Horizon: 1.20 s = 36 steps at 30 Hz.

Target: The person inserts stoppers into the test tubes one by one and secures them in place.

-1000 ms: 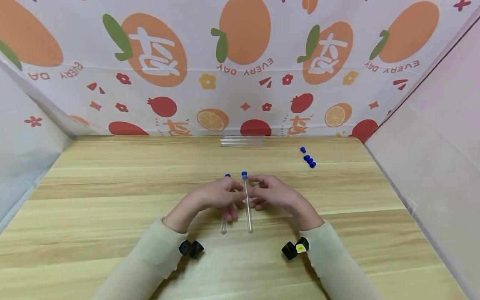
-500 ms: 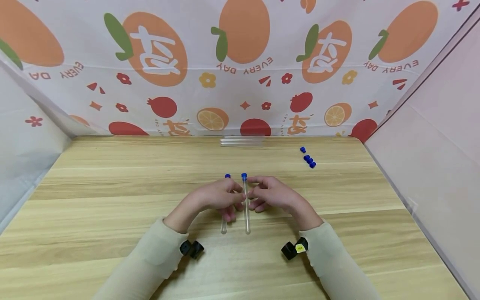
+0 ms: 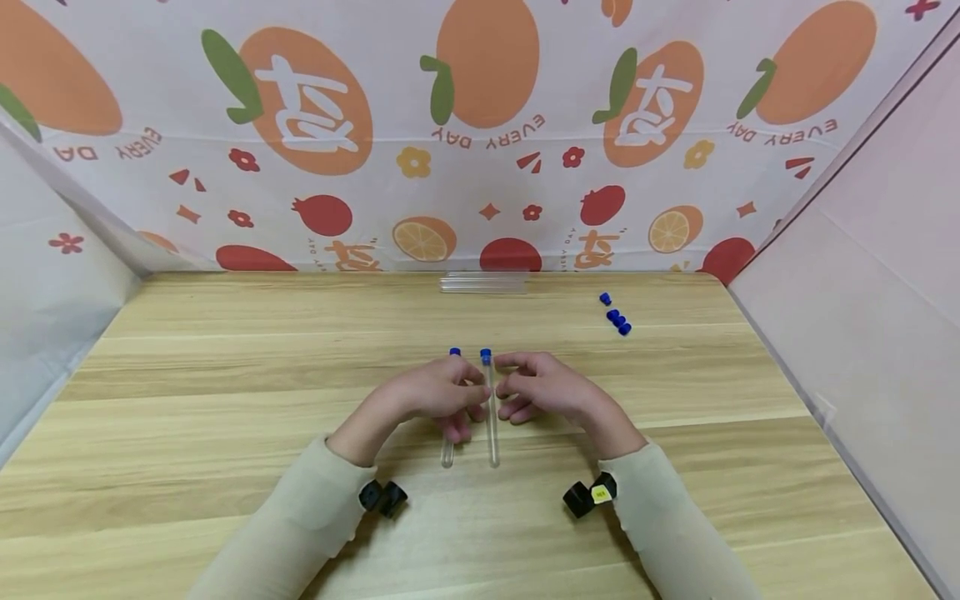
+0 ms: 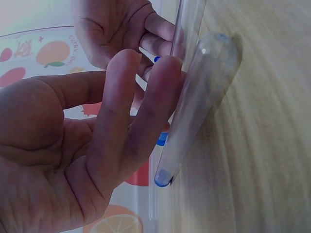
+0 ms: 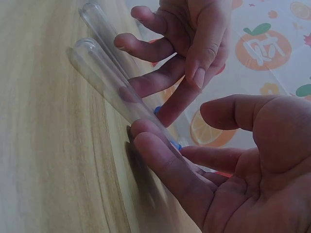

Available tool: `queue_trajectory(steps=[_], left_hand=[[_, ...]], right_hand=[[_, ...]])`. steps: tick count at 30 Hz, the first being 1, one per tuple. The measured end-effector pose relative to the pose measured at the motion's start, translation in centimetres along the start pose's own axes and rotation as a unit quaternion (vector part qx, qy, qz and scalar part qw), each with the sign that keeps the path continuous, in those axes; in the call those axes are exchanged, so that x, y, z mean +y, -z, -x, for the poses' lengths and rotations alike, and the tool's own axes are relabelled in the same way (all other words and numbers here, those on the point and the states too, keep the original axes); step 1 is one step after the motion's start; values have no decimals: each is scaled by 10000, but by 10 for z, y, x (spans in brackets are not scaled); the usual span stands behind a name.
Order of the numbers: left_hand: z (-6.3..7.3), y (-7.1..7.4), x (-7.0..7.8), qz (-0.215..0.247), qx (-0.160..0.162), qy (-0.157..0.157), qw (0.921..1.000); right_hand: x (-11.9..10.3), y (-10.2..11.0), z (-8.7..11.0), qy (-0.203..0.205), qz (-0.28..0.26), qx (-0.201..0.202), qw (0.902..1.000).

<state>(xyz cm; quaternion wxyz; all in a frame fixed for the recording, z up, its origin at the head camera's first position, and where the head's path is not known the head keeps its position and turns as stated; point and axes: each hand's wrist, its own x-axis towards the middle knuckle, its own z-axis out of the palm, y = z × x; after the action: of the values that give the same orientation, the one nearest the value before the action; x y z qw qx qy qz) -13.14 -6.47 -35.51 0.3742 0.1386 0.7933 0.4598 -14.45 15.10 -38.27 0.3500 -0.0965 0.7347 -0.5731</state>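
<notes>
Two glass test tubes with blue caps lie side by side on the wooden table, caps toward the back. My left hand [image 3: 442, 390] arches over the left test tube [image 3: 447, 454], hiding its middle. In the left wrist view its long fingers [image 4: 158, 92] are loosely bent beside that tube. My right hand [image 3: 547, 385] is at the right side of the right test tube [image 3: 492, 429], fingers loosely extended. The right wrist view shows its fingertips [image 5: 148, 141] against this tube's side, the thumb standing apart. Fingers of the left hand reach between the two tubes.
Several uncapped clear tubes [image 3: 483, 283] lie at the table's back edge. Several loose blue caps [image 3: 617, 319] sit at the back right. A fruit-print cloth [image 3: 487, 167] hangs behind the table [image 3: 225, 467], with pale cloth walls at both sides.
The right test tube has shifted slightly left, its round end swinging left until it lies nearly parallel to the other tube. Both hands have stayed almost in place.
</notes>
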Motion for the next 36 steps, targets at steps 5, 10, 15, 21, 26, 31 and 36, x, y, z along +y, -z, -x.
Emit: queue_trajectory(steps=[5, 10, 15, 21, 26, 31, 36], left_hand=[[3, -1, 0, 2, 113, -15, 9999], [6, 2, -1, -16, 286, -119, 9995], [10, 8, -1, 32, 424, -175, 9989], [13, 18, 1, 85, 602, -496, 9969], [16, 26, 6, -6, 1309, -857, 9877], [15, 30, 9, -330, 2015, -1261, 9708], [9, 32, 6, -797, 2599, -1618, 9486]], right_hand=[[-1, 2, 3, 25, 18, 54, 10000], [-2, 5, 6, 71, 92, 129, 9998], [-5, 9, 8, 216, 191, 165, 9994], [-4, 13, 9, 324, 176, 248, 9990], [-7, 15, 10, 367, 164, 306, 9987], [-10, 15, 10, 404, 210, 388, 9982], [-14, 16, 12, 516, 273, 642, 9962]])
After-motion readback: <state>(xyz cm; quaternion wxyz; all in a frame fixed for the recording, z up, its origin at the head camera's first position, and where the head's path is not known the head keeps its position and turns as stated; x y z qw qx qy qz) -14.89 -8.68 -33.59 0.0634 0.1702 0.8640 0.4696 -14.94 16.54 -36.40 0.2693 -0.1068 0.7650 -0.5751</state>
